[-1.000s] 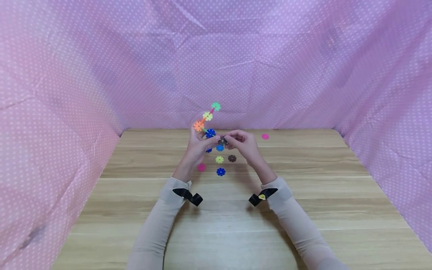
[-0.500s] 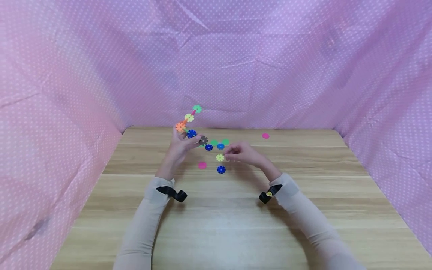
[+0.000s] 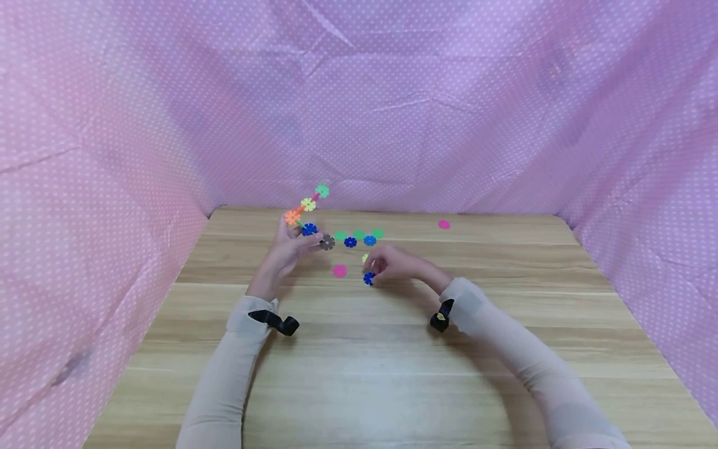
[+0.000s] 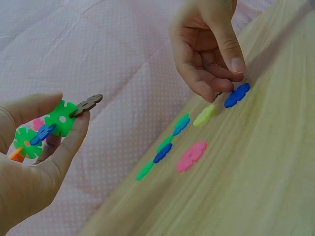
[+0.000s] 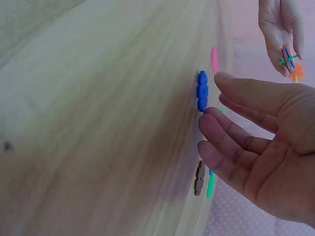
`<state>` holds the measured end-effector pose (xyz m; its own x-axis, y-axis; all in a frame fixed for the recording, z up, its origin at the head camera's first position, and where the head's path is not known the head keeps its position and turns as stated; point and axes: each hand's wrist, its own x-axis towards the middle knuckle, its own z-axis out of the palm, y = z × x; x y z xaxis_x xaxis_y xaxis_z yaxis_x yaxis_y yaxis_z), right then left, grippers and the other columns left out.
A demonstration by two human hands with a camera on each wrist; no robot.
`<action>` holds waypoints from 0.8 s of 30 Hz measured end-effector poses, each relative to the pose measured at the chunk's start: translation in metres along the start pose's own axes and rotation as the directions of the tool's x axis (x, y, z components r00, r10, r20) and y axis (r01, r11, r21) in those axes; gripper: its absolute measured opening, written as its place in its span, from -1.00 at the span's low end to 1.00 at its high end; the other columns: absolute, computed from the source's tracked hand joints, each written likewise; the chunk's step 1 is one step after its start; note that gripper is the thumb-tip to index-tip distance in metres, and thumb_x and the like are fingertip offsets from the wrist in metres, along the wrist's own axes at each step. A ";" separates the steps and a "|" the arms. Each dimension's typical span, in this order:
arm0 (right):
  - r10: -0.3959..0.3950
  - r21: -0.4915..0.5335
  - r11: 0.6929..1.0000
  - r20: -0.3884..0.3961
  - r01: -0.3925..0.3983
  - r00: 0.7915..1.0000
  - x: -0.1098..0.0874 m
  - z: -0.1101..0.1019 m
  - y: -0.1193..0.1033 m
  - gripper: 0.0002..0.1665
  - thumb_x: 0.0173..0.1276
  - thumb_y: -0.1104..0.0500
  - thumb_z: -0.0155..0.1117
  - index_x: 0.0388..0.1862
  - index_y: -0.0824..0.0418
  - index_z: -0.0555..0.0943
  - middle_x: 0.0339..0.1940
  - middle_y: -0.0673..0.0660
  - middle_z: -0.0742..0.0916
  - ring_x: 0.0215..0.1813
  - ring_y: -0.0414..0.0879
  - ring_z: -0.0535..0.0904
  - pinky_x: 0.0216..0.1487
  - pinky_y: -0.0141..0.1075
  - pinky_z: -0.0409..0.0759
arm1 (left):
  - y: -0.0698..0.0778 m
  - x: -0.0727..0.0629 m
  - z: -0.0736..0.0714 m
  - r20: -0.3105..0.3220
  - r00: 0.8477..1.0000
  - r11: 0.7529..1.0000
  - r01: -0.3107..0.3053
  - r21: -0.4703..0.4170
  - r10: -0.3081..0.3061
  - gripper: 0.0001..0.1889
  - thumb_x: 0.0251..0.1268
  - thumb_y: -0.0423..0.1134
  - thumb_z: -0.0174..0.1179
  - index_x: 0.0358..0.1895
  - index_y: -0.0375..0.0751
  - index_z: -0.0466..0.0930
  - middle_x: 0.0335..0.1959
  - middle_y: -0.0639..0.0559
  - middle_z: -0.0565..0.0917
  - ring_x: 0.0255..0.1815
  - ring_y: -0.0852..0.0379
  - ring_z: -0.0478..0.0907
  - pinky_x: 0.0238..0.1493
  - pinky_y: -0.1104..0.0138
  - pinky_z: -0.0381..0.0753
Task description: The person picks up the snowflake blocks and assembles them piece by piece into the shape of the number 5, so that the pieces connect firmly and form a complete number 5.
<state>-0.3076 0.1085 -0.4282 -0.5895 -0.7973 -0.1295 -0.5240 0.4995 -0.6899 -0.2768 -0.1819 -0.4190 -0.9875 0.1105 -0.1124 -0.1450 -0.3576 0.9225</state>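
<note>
While left fingers [image 4: 71, 140] pinch the disc chain [image 4: 55, 122], parted right fingers [image 5: 221, 135] partly hide the yellow disc [image 3: 365, 257] in the head view.

So a person in light sleeves [image 3: 215, 386] is holding both arms out over a wood-grain table [image 3: 370, 386], with pink polka-dot cloth [image 3: 392, 125] hanging around it. Left hand [image 3: 283, 252] is gripping a disc chain [image 3: 308, 204] that's zigzagging upward, a green disc [image 3: 321, 191] sitting at the top end and a brown disc [image 3: 327, 242] at the thumb end. Right hand [image 3: 392, 262] is partly covering a dark blue disc [image 3: 368, 279], can't tell if it's touching. A yellow disc [image 3: 365, 257] is peeking out behind the fingers. One pink disc [image 3: 339, 271] is lying between the hands, and some green and blue discs [image 3: 350, 242] are lying clustered farther back.
</note>
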 end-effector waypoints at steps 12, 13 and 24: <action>0.030 -0.012 0.999 0.015 -0.030 0.999 0.008 0.006 0.008 -0.70 0.22 0.34 0.51 -0.06 0.30 0.72 -0.25 0.15 0.74 -0.22 -0.15 0.59 -0.17 -0.42 0.61 | -0.006 0.012 0.001 0.045 0.999 1.000 0.009 -0.022 -0.008 0.00 0.31 -0.67 0.14 0.58 0.16 -0.23 0.49 -0.39 0.19 0.00 0.04 0.74 0.03 0.25 0.77; 0.037 -0.006 0.999 0.010 -0.037 0.999 0.008 0.006 0.009 -0.72 0.21 0.34 0.52 -0.08 0.29 0.72 -0.27 0.14 0.73 -0.23 -0.15 0.58 -0.18 -0.42 0.60 | -0.006 0.013 0.001 0.050 0.999 1.000 0.006 -0.018 -0.005 -0.01 0.31 -0.68 0.14 0.57 0.15 -0.22 0.43 -0.36 0.27 -0.01 0.04 0.74 0.03 0.25 0.77; 0.046 0.093 0.995 -0.075 -0.039 0.996 0.007 0.005 0.011 -0.83 0.23 0.43 0.43 -0.25 0.28 0.64 -0.31 0.13 0.72 -0.23 -0.16 0.60 -0.16 -0.39 0.61 | -0.012 0.026 0.004 0.082 0.997 1.000 -0.013 -0.016 0.014 -0.14 0.32 -0.70 0.11 0.46 0.15 -0.04 0.00 -0.14 0.58 -0.11 0.04 0.78 -0.03 0.24 0.79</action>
<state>-0.3148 0.1069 -0.4402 -0.6577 -0.7456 -0.1077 -0.4410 0.4969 -0.7474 -0.3001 -0.1714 -0.4315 -0.9810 0.1814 -0.0689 -0.1335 -0.3734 0.9180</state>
